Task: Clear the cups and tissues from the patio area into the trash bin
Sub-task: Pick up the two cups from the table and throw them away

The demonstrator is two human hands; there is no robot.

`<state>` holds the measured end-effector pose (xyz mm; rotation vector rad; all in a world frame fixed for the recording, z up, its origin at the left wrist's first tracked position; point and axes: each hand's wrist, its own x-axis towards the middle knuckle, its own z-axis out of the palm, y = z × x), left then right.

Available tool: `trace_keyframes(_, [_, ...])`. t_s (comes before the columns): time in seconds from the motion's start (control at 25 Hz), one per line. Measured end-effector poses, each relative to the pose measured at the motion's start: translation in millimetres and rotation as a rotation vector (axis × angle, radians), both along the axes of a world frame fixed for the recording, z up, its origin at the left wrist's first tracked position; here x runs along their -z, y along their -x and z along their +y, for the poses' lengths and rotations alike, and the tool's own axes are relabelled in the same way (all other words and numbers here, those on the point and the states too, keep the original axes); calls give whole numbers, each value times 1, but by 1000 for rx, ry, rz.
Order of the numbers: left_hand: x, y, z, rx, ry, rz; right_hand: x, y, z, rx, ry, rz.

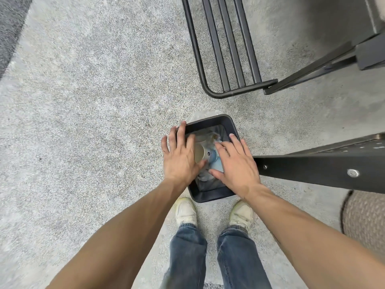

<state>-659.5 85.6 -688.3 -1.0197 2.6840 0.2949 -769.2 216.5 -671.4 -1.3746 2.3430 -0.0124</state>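
Both my forearms reach down over the trash bin [210, 196]. My left hand [180, 157] and my right hand [235, 165] are spread flat with wide fingers, holding nothing — a paper cup [203, 153] and crumpled tissues [214, 137] lie inside the bin, between my hands. I judge this drop is done; next I must search the patio floor [83, 122] near the chair [220, 49] for more.

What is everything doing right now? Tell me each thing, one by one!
trash bin: upright on the ground, open, no lid
paper cup: lying on its side inside the bin
tissues: crumpled inside the bin
left hand: open, flat above the bin, empty
right hand: open, flat above the bin, empty
chair: empty, standing beyond the bin
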Motion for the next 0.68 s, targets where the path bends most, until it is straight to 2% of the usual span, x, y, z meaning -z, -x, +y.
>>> trace_keyframes(0.12, [-50, -1, -2, 13, -75, 87, -48, 7, 0, 78, 46, -20])
trace_keyframes(0.24, [-127, 7, -8, 32, -121, 172, -123, 17, 0, 128, 140, -46])
trace_keyframes(0.56, [-354, 34, -12, 111, -98, 442, -358, 64, 12, 160, 338, 108])
trace_keyframes(0.68, [-431, 49, -5, 207, -65, 533, -443, 74, 33, 201, 413, 205])
